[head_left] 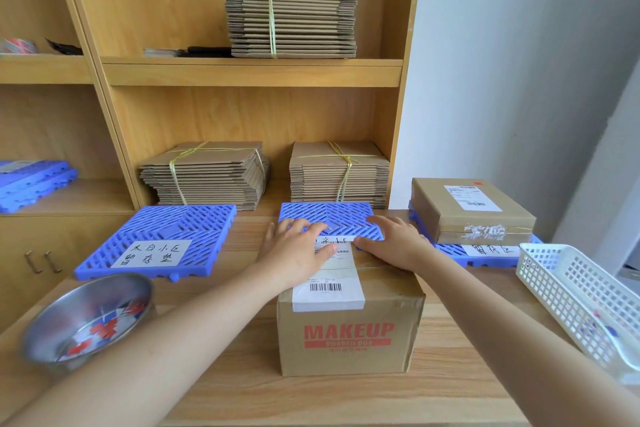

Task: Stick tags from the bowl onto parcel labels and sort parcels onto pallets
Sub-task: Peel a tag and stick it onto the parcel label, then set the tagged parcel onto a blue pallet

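Count, tabletop. Pallets, blue plastic: three in a row along the back of the table: left pallet [156, 239], middle pallet [330, 218], right pallet [450, 250]. Each carries a white handwritten paper sign; the middle one's sign is mostly hidden behind my hands. More blue pallets lie stacked on the shelf [31, 184] at far left; I cannot count them.

Parcels: two. The MAKEUP box [349, 333] stands in front of me, just short of the middle pallet, with its shipping label [327, 284] running over the top and folding down the near face. The flat parcel [471, 210] lies on the right pallet, with one white label and one small red tag [478, 183] near its far corner.

Hands: two, both on top of the MAKEUP box. My left hand [299, 248] lies flat at the far end, fingers straight, thumb on the label. My right hand [394, 243] lies flat beside it, fingers stretched out, grasping nothing.

Cardboard bundles, tied with yellow strap: three on the shelves, one above, two below.

Containers: two. Steel bowl [86, 319], near left, holds loose red and blue tags [107, 322], too jumbled to count. White lattice basket [581, 298], at right, holds a few small coloured scraps at its near end.
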